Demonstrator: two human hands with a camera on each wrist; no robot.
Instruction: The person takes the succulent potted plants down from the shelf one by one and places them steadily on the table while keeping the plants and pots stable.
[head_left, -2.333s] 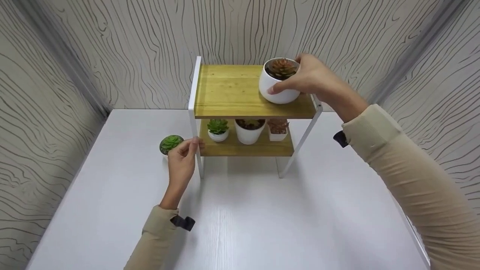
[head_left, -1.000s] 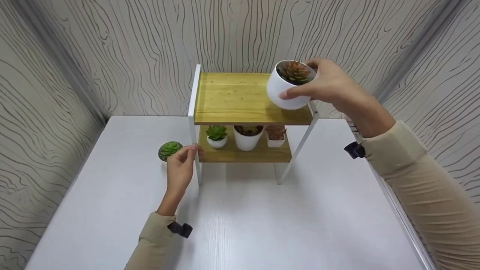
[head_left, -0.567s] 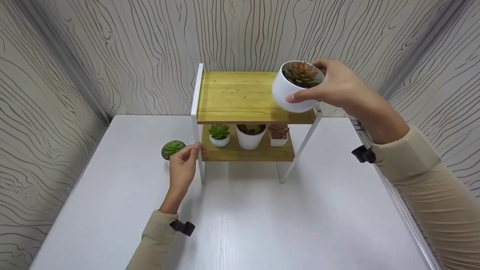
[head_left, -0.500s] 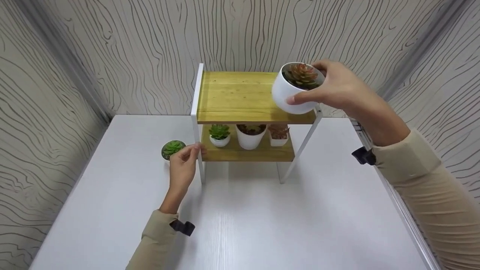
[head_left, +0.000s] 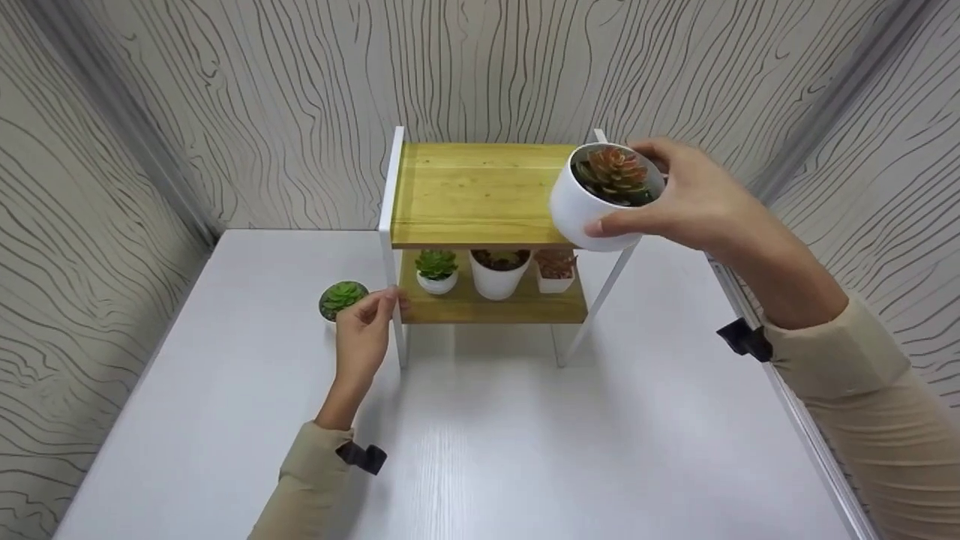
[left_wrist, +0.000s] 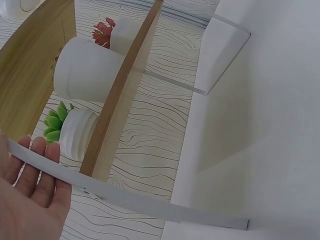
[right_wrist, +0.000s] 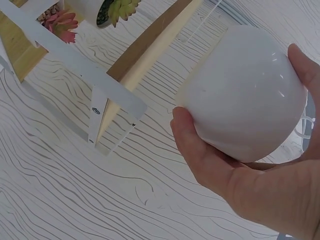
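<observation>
My right hand (head_left: 697, 199) grips a round white pot (head_left: 592, 214) between thumb and fingers. In the pot sits a reddish-green succulent (head_left: 616, 174). It is held tilted over the right front corner of a two-tier plant shelf (head_left: 480, 191), and the right wrist view shows the pot's bottom (right_wrist: 250, 90) apart from the shelf frame. My left hand (head_left: 364, 337) holds the shelf's white left front leg (head_left: 392, 262), fingers behind it. On the lower tier stand a small green succulent (head_left: 436, 270), a larger white pot (head_left: 499, 277) and a square-potted reddish succulent (head_left: 555, 270).
Another green potted succulent (head_left: 341, 298) stands on the white table (head_left: 487, 435), left of the shelf and partly behind my left hand. Wood-grain panels (head_left: 495, 67) close off the back and both sides.
My right hand has lifted the potted reddish succulent off the top tier and drawn it right and toward me, tilting it. The left hand keeps its hold on the shelf leg.
</observation>
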